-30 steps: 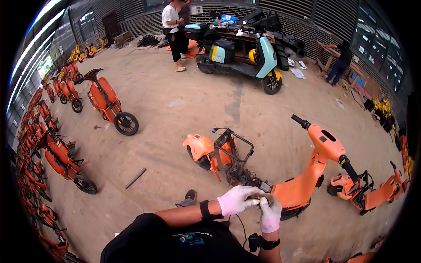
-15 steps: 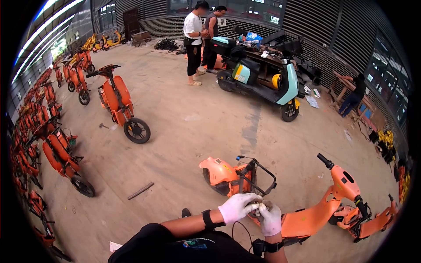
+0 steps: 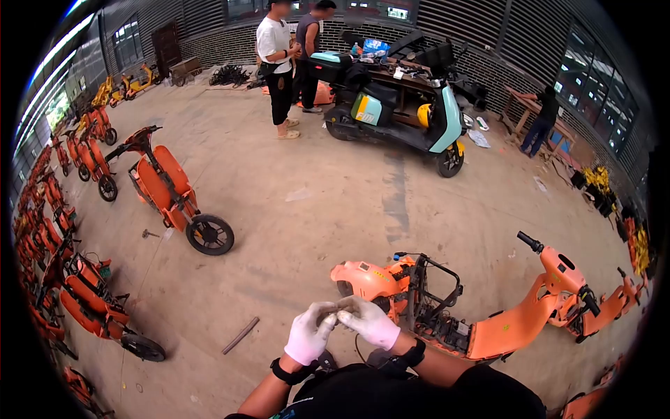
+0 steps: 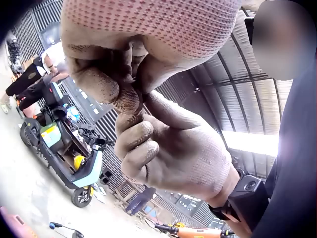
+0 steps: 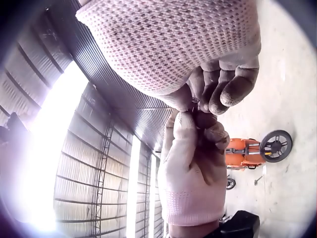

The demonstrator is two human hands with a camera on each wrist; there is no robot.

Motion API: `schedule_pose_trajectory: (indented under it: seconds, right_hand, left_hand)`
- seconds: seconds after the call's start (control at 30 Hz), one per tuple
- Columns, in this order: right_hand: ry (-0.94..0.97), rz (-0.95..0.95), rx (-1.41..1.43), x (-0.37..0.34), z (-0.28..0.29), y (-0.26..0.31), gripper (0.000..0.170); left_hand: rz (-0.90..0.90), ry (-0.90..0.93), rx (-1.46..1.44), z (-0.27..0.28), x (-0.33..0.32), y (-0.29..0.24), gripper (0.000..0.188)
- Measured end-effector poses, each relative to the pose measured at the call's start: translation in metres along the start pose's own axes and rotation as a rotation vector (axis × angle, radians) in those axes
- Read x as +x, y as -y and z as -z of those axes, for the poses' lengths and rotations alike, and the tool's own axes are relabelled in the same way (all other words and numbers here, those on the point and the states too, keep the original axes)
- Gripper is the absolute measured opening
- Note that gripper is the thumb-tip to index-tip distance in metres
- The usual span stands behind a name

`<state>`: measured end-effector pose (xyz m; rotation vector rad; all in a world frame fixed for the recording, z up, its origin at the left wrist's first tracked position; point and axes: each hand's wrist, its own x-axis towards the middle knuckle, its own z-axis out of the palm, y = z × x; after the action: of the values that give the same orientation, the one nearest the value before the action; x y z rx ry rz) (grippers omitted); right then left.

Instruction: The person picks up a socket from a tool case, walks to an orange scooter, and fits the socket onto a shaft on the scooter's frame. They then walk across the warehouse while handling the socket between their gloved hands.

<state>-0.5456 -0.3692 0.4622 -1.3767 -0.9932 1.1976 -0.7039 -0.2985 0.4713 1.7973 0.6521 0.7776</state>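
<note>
Both hands wear pale pink-white gloves with dirty fingers and meet at the fingertips, low in the head view. The left hand (image 3: 310,334) and the right hand (image 3: 370,322) pinch a small thing between them. In the right wrist view that small thing (image 5: 195,102) shows only as a thin glint; what it is cannot be told. Curled fingers of the left hand (image 4: 153,34) hide much of it in the left wrist view. Just beyond the hands in the head view stands a partly stripped orange scooter (image 3: 499,335), its frame and wiring bare.
Orange scooters (image 3: 164,183) stand in rows at the left. A short bar (image 3: 241,335) lies on the floor left of the hands. Farther off are a light-blue scooter (image 3: 447,122), a cluttered bench and three people. Another orange scooter (image 3: 607,311) is at the right.
The head view has shifted. Both hands, still together at the fingertips, sit farther left in it, and the forearms come in at different angles. The stripped scooter appears farther right of them.
</note>
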Motion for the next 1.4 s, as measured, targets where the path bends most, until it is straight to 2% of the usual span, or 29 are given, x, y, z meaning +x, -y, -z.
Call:
schedule_pose_trajectory:
  seconds: [0.07, 0.17, 0.23, 0.3, 0.4, 0.47, 0.53, 0.63, 0.8, 0.87, 0.9, 0.93, 0.97, 1.03, 1.13, 1.23, 1.3, 1.37, 1.4]
  right_hand:
    - [0.105, -0.025, -0.133, 0.011, -0.003, 0.000, 0.025]
    - [0.169, -0.028, -0.180, 0.020, -0.005, 0.010, 0.026]
    - [0.147, -0.009, -0.194, 0.021, -0.004, 0.013, 0.026]
    - [0.099, -0.015, -0.328, 0.020, 0.002, 0.013, 0.026]
    - [0.068, -0.031, -0.334, 0.012, 0.012, 0.016, 0.028]
    - [0.057, -0.041, -0.269, 0.010, 0.019, 0.007, 0.030]
    - [0.071, -0.047, -0.205, 0.009, 0.020, -0.002, 0.033]
    - [0.065, -0.105, -0.041, 0.014, 0.015, -0.008, 0.038]
    - [0.084, -0.187, -0.028, 0.030, -0.003, -0.015, 0.046]
    - [0.153, -0.190, -0.013, 0.042, -0.010, -0.024, 0.043]
    - [0.181, -0.246, 0.029, 0.050, -0.014, -0.029, 0.040]
    - [0.185, -0.255, 0.031, 0.053, -0.024, -0.011, 0.037]
    - [0.235, -0.244, 0.098, 0.063, -0.028, -0.017, 0.036]
    - [0.332, -0.169, 0.014, 0.077, -0.033, -0.016, 0.035]
    - [0.431, -0.155, -0.061, 0.086, -0.041, -0.008, 0.033]
    - [0.438, -0.058, -0.155, 0.085, -0.041, -0.008, 0.033]
    - [0.395, -0.077, -0.116, 0.074, -0.037, -0.009, 0.028]
    - [0.359, -0.096, -0.076, 0.062, -0.027, -0.022, 0.024]
    - [0.308, -0.089, -0.083, 0.054, -0.016, -0.032, 0.024]
  left_hand:
    - [0.146, -0.051, -0.077, 0.007, -0.002, 0.005, 0.019]
    - [0.182, -0.086, -0.160, 0.011, 0.000, 0.013, 0.019]
    - [0.153, -0.070, -0.120, 0.012, 0.006, 0.015, 0.018]
    - [0.117, -0.027, -0.037, 0.011, 0.015, 0.015, 0.016]
    - [0.092, 0.048, -0.017, 0.003, 0.026, 0.012, 0.017]
    - [0.078, 0.079, -0.021, 0.000, 0.031, 0.013, 0.018]
    - [-0.054, 0.121, 0.072, -0.001, 0.034, 0.019, 0.018]
    - [-0.080, 0.128, 0.144, 0.005, 0.034, 0.018, 0.019]
    - [0.037, 0.129, 0.151, 0.027, 0.025, 0.025, 0.026]
    - [0.003, 0.103, 0.161, 0.041, 0.019, 0.029, 0.029]
    - [0.061, 0.078, 0.145, 0.047, 0.016, 0.030, 0.029]
    - [0.076, 0.045, 0.108, 0.051, 0.012, 0.033, 0.027]
    - [0.034, -0.005, 0.116, 0.053, 0.009, 0.042, 0.026]
    - [0.090, -0.059, 0.108, 0.064, 0.003, 0.037, 0.025]
    - [0.105, -0.166, 0.099, 0.070, -0.009, 0.041, 0.026]
    - [0.121, -0.182, -0.012, 0.068, -0.017, 0.043, 0.028]
    - [0.141, -0.144, -0.105, 0.060, -0.018, 0.048, 0.028]
    - [0.277, -0.038, -0.179, 0.056, -0.015, 0.037, 0.025]
    - [0.226, -0.033, -0.158, 0.047, -0.013, 0.043, 0.025]
